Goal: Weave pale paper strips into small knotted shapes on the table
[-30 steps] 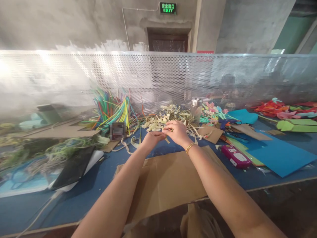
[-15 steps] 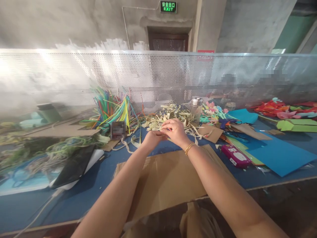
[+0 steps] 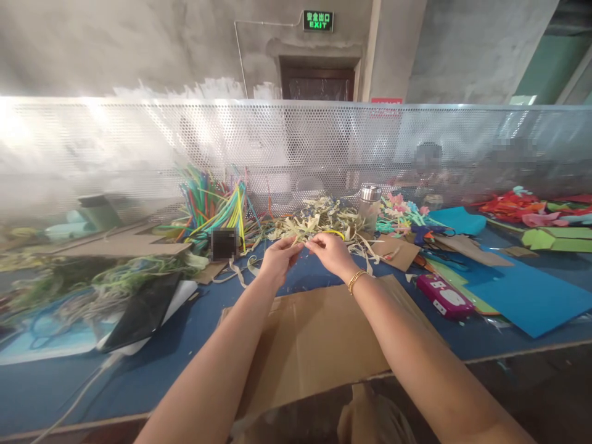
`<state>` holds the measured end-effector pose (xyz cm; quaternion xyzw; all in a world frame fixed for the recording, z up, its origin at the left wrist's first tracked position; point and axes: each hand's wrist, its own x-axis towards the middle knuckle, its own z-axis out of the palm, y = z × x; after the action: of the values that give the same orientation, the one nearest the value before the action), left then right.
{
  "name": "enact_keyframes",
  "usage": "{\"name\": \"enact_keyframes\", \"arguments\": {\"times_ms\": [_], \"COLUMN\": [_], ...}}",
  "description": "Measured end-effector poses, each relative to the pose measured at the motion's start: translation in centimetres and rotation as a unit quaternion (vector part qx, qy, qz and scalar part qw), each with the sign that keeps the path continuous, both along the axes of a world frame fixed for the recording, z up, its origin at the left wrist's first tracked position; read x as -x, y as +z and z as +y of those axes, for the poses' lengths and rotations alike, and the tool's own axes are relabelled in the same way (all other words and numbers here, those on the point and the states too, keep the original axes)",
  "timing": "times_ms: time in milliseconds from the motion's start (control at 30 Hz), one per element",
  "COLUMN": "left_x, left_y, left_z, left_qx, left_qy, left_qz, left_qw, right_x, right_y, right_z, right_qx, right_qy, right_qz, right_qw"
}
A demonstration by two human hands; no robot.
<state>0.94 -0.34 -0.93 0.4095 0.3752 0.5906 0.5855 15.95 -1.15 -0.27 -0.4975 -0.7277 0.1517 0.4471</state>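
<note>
Before me, above the blue table, my left hand (image 3: 279,260) and my right hand (image 3: 332,251) meet with their fingertips pinched together. What sits between them is too small to make out. Pale, dry leaf-like strips (image 3: 300,227) show right behind the fingertips, and I cannot tell whether one of them is held. A thin yellow curved strip (image 3: 336,234) shows just above my right hand, which has a gold bracelet at its wrist. Below my forearms lies a flat sheet of brown cardboard (image 3: 324,333).
Coloured stems (image 3: 208,197) stand in a bunch at the back left. A clear bottle (image 3: 369,206) with a metal lid stands behind my right hand. To the right lie a purple case (image 3: 444,296) and blue sheets (image 3: 531,290). A perforated metal screen (image 3: 259,135) borders the table.
My left hand has turned, with its fingers now pointing toward the right hand's fingertips. The hands no longer overlap. The yellow curved strip has come into sight above my right hand.
</note>
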Motion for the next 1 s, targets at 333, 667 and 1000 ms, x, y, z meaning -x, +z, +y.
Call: {"name": "enact_keyframes", "arguments": {"times_ms": [333,667,1000], "left_x": [-0.2,0.1,-0.3], "left_y": [-0.4,-0.5,-0.3], "left_z": [0.3,0.6,-0.1], "left_qx": [-0.040,-0.027,0.040], "left_qy": [0.017,0.046,-0.107], "left_qz": [0.024,0.013,0.035], "left_qw": [0.999,0.998,0.993], "right_x": [0.2,0.0,-0.1], "right_y": [0.4,0.5,-0.8], "right_z": [-0.5,-0.5,1.3], "right_qx": [0.002,0.015,0.065], "right_qy": [0.009,0.005,0.016], "right_qz": [-0.016,-0.026,0.259], "right_qw": [1.000,1.000,0.964]}}
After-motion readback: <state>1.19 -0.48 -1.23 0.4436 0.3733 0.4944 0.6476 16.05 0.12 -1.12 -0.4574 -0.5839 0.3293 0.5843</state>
